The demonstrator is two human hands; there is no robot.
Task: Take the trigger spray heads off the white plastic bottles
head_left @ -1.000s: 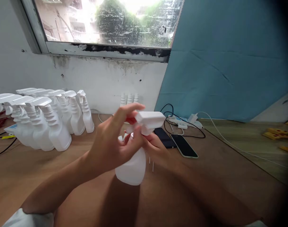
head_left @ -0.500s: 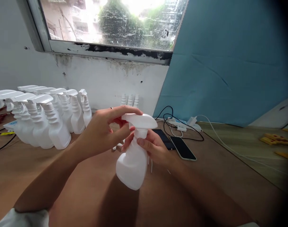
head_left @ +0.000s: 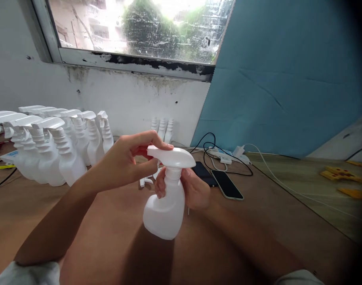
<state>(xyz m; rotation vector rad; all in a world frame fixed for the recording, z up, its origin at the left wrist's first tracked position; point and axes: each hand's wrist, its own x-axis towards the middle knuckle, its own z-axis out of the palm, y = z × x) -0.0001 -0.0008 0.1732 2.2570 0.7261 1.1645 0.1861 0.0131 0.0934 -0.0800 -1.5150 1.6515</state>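
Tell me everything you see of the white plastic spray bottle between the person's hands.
The white, plastic-looking spray bottle has a flared, rounded body, a narrower neck and a smooth, curved white spray head on top, its narrow end pointing picture-left. It is roughly upright, slightly tilted, above the brown tabletop; whether its base touches is unclear. The bare right hand grips its neck; the bare left hand holds the head's narrow end, index finger on top.
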